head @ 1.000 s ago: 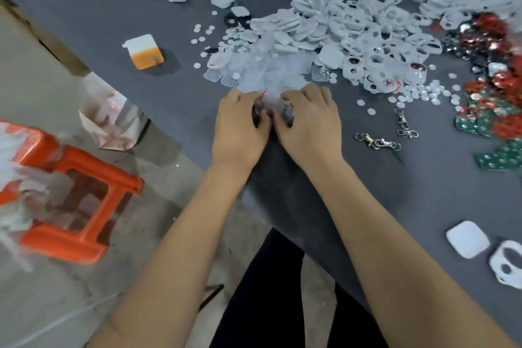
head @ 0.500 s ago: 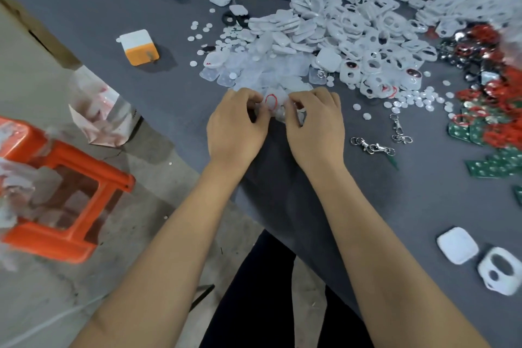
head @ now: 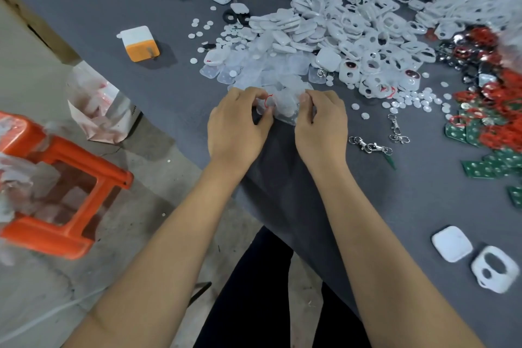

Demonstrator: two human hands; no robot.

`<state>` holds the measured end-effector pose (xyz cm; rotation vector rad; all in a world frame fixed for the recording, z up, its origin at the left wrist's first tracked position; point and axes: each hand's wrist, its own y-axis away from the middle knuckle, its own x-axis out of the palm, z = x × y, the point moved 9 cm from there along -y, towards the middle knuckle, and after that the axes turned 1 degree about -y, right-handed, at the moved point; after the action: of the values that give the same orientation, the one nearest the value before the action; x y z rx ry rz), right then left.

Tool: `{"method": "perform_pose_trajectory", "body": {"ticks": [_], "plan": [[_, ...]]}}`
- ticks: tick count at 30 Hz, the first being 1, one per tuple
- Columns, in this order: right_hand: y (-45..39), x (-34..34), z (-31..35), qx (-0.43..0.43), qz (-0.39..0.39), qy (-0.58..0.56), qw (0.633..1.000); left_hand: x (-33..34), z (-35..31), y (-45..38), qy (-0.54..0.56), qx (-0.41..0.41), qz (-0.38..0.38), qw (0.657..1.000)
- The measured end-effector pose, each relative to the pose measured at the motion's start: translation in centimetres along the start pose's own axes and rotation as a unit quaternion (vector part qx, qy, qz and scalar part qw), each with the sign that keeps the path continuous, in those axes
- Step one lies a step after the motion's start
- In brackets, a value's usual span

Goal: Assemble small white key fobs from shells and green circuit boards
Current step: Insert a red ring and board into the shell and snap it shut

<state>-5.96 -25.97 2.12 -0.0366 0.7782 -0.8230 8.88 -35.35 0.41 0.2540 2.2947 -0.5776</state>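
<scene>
My left hand [head: 237, 127] and my right hand [head: 322, 124] meet at the near edge of a pile of translucent pads [head: 268, 70] on the grey table. Between the fingertips of both hands sits a small translucent piece with a red ring [head: 278, 106]; both hands pinch it, fingers curled. A big heap of white shells [head: 367, 17] fills the far right of the table. Green circuit boards [head: 485, 167] with red parts lie at the right edge. A closed white shell [head: 451, 243] and a white shell front with holes [head: 494, 268] lie at the near right.
Metal key clips [head: 370, 145] lie just right of my right hand. An orange and white block [head: 139, 44] stands at the left of the table. Off the table's left edge are an orange plastic stool [head: 65, 178] and a crumpled plastic bag [head: 99, 104] on the floor.
My hands have drawn slightly apart, and the piece between them shows more, with its red ring now visible. The camera has shifted a little.
</scene>
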Motion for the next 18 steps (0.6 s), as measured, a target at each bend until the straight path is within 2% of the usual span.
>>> {"method": "perform_pose_trajectory", "body": {"ticks": [8, 12, 18], "plan": [[0.2, -0.4, -0.2, 0.004, -0.009, -0.010, 1.000, -0.4, 0.1, 0.3, 0.029, -0.003, -0.017, 0.999], [0.6, -0.7, -0.4, 0.009, -0.013, -0.027, 1.000, -1.2, 0.2, 0.8, 0.051, -0.033, -0.048, 0.997], [3.0, -2.4, -0.9, 0.026, -0.021, -0.071, 0.997, -1.4, 0.3, 1.1, 0.147, -0.051, -0.041, 0.987]]}}
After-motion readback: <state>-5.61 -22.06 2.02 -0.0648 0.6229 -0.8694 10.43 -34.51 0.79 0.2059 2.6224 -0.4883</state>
